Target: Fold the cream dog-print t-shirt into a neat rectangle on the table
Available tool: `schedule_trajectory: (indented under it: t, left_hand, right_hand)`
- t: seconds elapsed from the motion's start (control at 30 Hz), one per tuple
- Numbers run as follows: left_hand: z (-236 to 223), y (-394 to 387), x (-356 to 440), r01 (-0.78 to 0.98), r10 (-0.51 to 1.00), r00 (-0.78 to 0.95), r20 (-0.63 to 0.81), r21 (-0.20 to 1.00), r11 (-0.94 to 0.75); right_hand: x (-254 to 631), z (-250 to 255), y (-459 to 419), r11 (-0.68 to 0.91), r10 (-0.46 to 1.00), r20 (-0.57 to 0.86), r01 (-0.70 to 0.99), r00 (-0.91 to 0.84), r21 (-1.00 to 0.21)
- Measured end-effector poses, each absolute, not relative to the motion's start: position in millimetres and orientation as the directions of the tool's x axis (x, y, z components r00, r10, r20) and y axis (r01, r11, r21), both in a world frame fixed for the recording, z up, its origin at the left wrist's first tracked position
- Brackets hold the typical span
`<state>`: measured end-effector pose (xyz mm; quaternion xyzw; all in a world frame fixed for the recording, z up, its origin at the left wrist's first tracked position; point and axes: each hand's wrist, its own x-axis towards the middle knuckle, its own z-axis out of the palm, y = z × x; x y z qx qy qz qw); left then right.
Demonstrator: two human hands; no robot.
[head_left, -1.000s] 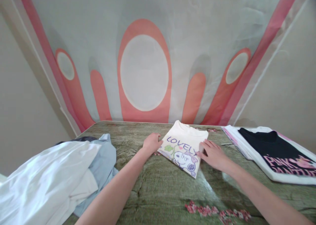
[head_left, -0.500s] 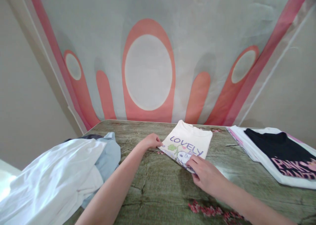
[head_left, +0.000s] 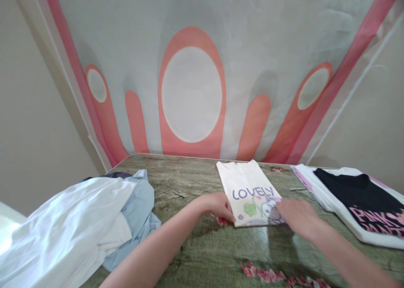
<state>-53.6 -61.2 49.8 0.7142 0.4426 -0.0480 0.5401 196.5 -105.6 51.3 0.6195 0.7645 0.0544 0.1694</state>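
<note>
A cream T-shirt (head_left: 249,178), folded into a neat rectangle, lies on the table with its purple "LOVELY" lettering and cartoon print facing up. At its lower left corner, the thumb and fingers of my left hand (head_left: 220,206) are closed on the cloth. My right hand (head_left: 298,216) is over the lower right edge of the shirt, covering that corner. Motion smears its fingers, so its grip on the cloth is unclear.
Crumpled white garments (head_left: 72,225) and a light blue garment (head_left: 139,214) are heaped on the left. A stack with a black printed T-shirt (head_left: 356,191) on top lies at the right. The wood-patterned table (head_left: 179,174) meets a patterned backdrop (head_left: 268,35) behind.
The folded T-shirt has turned so its lower edge faces me and has come slightly nearer. My left hand moved right and nearer with its corner; my right hand moved to the right.
</note>
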Motion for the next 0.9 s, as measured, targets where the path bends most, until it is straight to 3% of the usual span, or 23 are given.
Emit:
schedule_trajectory:
  t: [0.07, 0.13, 0.23, 0.33, 0.47, 0.57, 0.7, 0.9]
  left_hand:
    - [48, -69, -44, 0.651, 0.593, 0.645, -0.482, 0.753, -0.095]
    - [48, -69, -42, 0.672, 0.667, 0.634, -0.391, 0.705, -0.225]
    - [48, -59, -48, 0.828, 0.882, 0.449, -0.144, 0.438, -0.350]
    - [42, -44, -58, 0.909, 0.939, 0.324, 0.111, 0.238, -0.342]
    - [29, -33, -63, 0.741, 0.764, 0.578, 0.286, 0.206, -0.639]
    - [20, -32, -62, 0.615, 0.631, 0.712, 0.310, 0.159, -0.772]
    - [10, -29, -62, 0.644, 0.655, 0.694, 0.299, 0.147, -0.750]
    - [-2, -16, -66, 0.698, 0.740, 0.544, 0.396, 0.277, -0.661]
  right_hand:
    - [216, 51, -96, 0.164, 0.973, -0.204, 0.944, -0.107, 0.287]
    - [233, 49, -88, 0.128, 0.979, -0.190, 0.956, -0.078, 0.265]
    - [245, 45, -80, 0.130, 0.986, -0.129, 0.965, -0.103, 0.229]
    - [237, 37, -73, 0.203, 0.979, -0.003, 0.972, -0.204, 0.122]
    - [207, 23, -67, 0.430, 0.892, 0.197, 0.899, -0.407, -0.089]
    - [188, 15, -69, 0.561, 0.815, 0.276, 0.812, -0.509, -0.162]
    - [170, 10, -78, 0.640, 0.766, 0.264, 0.736, -0.587, -0.221]
    - [147, 5, -101, 0.644, 0.762, 0.139, 0.718, -0.633, -0.264]
